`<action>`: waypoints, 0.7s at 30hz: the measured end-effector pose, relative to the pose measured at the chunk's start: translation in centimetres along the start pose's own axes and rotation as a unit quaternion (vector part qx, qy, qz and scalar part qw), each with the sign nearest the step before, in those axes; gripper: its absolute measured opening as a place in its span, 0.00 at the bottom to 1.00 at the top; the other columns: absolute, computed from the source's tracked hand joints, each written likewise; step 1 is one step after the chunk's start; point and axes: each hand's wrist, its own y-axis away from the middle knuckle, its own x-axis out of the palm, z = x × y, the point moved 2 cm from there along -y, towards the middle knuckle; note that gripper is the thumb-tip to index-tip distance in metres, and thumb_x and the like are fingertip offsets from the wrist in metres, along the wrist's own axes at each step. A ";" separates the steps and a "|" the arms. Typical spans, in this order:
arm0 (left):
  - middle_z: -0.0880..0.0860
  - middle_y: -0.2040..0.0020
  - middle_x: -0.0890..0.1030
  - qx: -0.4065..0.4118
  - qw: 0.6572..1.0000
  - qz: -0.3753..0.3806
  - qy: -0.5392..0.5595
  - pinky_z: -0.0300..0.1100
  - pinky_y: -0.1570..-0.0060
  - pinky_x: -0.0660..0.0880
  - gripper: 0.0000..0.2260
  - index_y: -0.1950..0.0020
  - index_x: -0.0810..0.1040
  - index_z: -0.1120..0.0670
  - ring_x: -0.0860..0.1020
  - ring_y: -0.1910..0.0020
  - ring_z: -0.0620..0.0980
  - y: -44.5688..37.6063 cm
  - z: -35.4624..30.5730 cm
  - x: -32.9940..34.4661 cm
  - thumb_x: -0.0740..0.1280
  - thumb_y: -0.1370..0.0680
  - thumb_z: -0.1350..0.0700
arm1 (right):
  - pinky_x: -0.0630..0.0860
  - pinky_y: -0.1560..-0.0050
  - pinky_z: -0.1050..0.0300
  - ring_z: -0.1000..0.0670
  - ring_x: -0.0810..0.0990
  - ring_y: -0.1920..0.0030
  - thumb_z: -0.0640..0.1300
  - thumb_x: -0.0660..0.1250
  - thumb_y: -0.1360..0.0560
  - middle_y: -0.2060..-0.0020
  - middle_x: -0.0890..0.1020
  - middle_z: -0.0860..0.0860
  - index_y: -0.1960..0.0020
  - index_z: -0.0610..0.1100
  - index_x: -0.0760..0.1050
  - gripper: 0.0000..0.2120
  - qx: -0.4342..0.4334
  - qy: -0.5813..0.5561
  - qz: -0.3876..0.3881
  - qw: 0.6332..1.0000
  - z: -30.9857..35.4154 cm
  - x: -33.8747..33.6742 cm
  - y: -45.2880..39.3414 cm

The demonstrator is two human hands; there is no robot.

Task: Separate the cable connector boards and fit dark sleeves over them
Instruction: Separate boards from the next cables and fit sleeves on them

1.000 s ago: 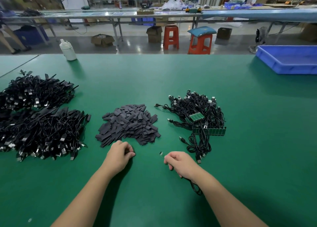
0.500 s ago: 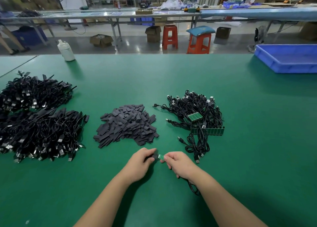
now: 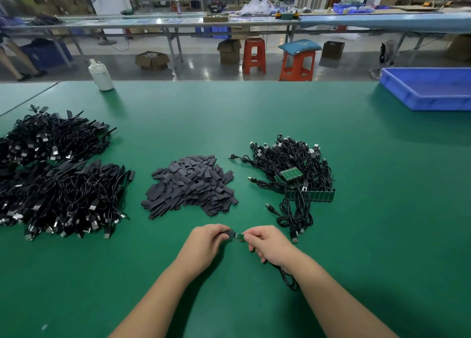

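We see both hands low over the green tabletop [image 3: 254, 113], close together at centre front. The left hand [image 3: 204, 243] has its fingers curled round a dark sleeve [image 3: 230, 234], pinching it at the fingertips. The right hand [image 3: 267, 243] pinches a small green board [image 3: 239, 236] between thumb and fingers. The sleeve's open end meets the board's exposed end; we cannot tell whether the board has entered the sleeve. A black cable [image 3: 288, 279] runs from under the right hand back beneath the right wrist and loops on the tabletop.

Just beyond the hands lies the sleeve pile [image 3: 190, 184], loose dark flat pieces heaped together. To its right sits a cable bundle [image 3: 293, 169] with two strips of joined green boards: one strip [image 3: 291, 174] lies on top of the bundle, the other [image 3: 312, 196] stands on edge at its near side. Some USB plugs trail out toward the sleeve pile.

To the left of the sleeve pile lie two larger heaps of black cables, a near heap [image 3: 63, 197] and a far heap [image 3: 53, 138], touching each other.

At the far edge stand a white bottle [image 3: 100, 75] on the left and a blue tray [image 3: 430, 87] on the right.
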 end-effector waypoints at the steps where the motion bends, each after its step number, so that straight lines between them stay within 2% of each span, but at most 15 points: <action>1: 0.39 0.60 0.80 0.000 1.000 -0.001 0.012 0.23 0.59 0.66 0.07 0.46 0.83 0.51 0.74 0.64 0.32 0.1 0.1 0.0 0.67 0.21 0.57 | 0.74 0.68 0.61 0.55 0.72 0.73 0.46 0.64 0.19 0.67 0.80 0.55 0.48 0.54 0.81 0.08 0.000 -0.010 -0.001 1.000 0.1 0.0 0.0; 4: 0.34 0.63 0.77 0.008 0.999 0.000 0.032 0.22 0.58 0.66 0.07 0.46 0.84 0.51 0.74 0.63 0.29 0.5 0.6 0.1 0.68 0.21 0.58 | 0.74 0.69 0.62 0.57 0.72 0.73 0.44 0.65 0.19 0.66 0.81 0.55 0.48 0.55 0.81 0.08 0.000 -0.030 -0.004 1.000 0.2 0.1 0.2; 7: 0.36 0.57 0.80 0.005 0.999 -0.003 0.040 0.23 0.54 0.68 0.07 0.45 0.84 0.48 0.76 0.57 0.30 0.5 0.9 0.4 0.68 0.21 0.56 | 0.74 0.69 0.63 0.57 0.72 0.73 0.43 0.65 0.20 0.65 0.81 0.55 0.44 0.52 0.81 0.09 0.001 -0.035 -0.006 0.999 0.2 0.1 0.3; 9: 0.34 0.57 0.81 -0.013 0.998 0.000 0.062 0.23 0.54 0.69 0.08 0.45 0.84 0.46 0.77 0.55 0.31 0.5 1.1 0.6 0.68 0.21 0.55 | 0.74 0.69 0.63 0.57 0.72 0.72 0.43 0.66 0.20 0.65 0.82 0.55 0.42 0.52 0.81 0.10 0.000 -0.038 -0.010 0.999 0.2 0.1 0.3; 12: 0.31 0.58 0.81 -0.022 0.997 0.003 0.076 0.24 0.57 0.69 0.08 0.46 0.83 0.45 0.78 0.57 0.32 0.5 1.1 0.7 0.69 0.22 0.55 | 0.75 0.69 0.62 0.57 0.72 0.72 0.44 0.65 0.19 0.65 0.81 0.55 0.46 0.54 0.82 0.08 0.002 -0.033 -0.010 0.999 0.3 0.0 0.5; 15: 0.37 0.54 0.83 -0.002 0.998 -0.008 0.058 0.26 0.51 0.70 0.09 0.44 0.83 0.46 0.78 0.54 0.34 0.5 1.0 0.6 0.70 0.22 0.56 | 0.73 0.71 0.62 0.57 0.70 0.74 0.46 0.64 0.19 0.69 0.79 0.55 0.50 0.50 0.83 0.09 0.013 -0.020 0.003 1.000 0.4 -0.2 0.6; 21: 0.44 0.50 0.84 0.051 0.998 -0.027 0.030 0.24 0.50 0.69 0.10 0.42 0.83 0.50 0.79 0.52 0.39 0.5 0.5 0.5 0.70 0.23 0.58 | 0.72 0.72 0.61 0.56 0.67 0.74 0.45 0.63 0.18 0.72 0.72 0.56 0.49 0.44 0.83 0.11 0.023 -0.027 0.032 0.999 0.9 -0.5 0.8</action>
